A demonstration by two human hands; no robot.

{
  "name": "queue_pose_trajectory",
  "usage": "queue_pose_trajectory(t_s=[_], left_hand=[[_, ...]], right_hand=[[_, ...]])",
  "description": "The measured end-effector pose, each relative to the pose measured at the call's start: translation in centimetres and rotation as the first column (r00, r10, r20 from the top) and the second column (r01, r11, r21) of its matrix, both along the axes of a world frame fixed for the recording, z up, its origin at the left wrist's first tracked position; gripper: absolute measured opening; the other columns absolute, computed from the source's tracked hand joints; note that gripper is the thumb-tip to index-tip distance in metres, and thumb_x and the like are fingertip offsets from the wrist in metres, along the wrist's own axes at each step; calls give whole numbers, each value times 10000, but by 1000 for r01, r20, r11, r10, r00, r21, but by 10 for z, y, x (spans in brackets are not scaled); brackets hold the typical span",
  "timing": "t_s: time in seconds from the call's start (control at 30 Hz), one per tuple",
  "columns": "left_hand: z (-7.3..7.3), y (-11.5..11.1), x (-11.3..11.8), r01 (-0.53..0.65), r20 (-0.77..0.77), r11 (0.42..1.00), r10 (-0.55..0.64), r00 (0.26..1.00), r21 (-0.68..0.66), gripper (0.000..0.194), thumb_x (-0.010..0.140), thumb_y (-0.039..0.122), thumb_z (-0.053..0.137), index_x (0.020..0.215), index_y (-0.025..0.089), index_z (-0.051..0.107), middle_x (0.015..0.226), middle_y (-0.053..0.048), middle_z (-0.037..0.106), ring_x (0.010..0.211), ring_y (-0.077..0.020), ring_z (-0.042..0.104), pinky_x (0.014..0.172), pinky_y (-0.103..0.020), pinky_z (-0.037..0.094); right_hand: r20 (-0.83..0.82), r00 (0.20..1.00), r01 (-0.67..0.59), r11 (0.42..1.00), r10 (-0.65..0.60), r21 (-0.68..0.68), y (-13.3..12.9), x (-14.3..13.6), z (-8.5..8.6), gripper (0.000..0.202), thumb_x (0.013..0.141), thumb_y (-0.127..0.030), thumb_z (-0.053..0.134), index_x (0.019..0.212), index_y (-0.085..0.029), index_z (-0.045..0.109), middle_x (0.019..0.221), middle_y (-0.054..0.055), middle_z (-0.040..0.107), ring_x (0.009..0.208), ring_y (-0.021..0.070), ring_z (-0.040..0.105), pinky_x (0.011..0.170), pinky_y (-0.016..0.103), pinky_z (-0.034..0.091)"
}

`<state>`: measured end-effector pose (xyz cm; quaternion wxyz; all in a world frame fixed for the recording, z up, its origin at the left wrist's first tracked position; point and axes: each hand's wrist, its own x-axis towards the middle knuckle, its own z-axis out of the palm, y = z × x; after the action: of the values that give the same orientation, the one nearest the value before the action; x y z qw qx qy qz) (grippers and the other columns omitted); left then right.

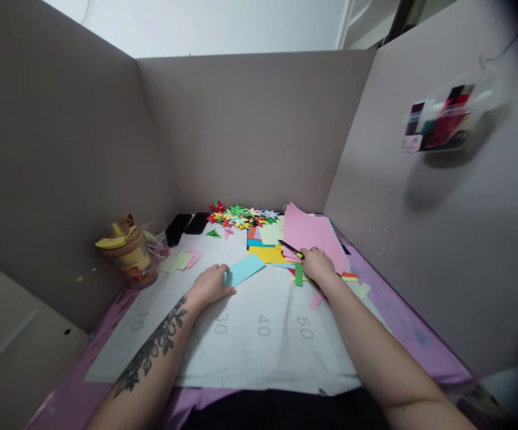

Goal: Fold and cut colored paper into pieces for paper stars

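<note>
My left hand [211, 285] is closed on the left end of a light blue paper piece [246, 270], thumb below and fingers above. The paper lies low over the white sheet, slanting up to the right. My right hand [318, 263] is wrapped round what look like scissors [291, 248], with dark pointed blades and some yellow near the grip. Their tip points left and away from me; the handle is mostly hidden in my fingers. Under and beside that hand are large pink paper [310, 230], yellow paper [265, 255] and a green strip [299, 275].
Folded paper stars [241, 215] in several colours are heaped at the back. Two dark flat objects, one a black slab [197, 223], lie left of them. A cup of scraps [131, 254] stands at the left wall. A clear container [451, 116] hangs on the right wall.
</note>
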<state>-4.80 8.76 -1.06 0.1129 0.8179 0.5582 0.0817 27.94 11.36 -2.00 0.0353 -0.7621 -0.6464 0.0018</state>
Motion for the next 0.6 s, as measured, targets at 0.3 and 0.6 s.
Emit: queue_pose_trajectory(t_s=[0.3, 0.6], left_hand=[[-1, -1, -1, 101, 125, 994, -95, 988, -39, 259, 653, 370, 657, 852, 208, 622, 1019, -72, 577, 953, -239, 557, 813, -299, 417], [-6, -4, 2, 131, 178, 973, -97, 979, -189, 364, 666, 267, 600, 1027, 226, 582, 844, 5, 626, 742, -169, 587, 642, -245, 421]], right_hand=[[-219, 787, -502, 805, 577, 317, -13, -64, -19, 426, 844, -206, 475, 1268, -172, 507, 1224, 108, 526, 1141, 217, 431, 983, 376, 330], [-366, 678, -562, 771, 637, 300, -11, -84, -33, 668, 782, -270, 560, 1392, -127, 329, 1318, 158, 456, 1215, 243, 398, 1030, 422, 303]])
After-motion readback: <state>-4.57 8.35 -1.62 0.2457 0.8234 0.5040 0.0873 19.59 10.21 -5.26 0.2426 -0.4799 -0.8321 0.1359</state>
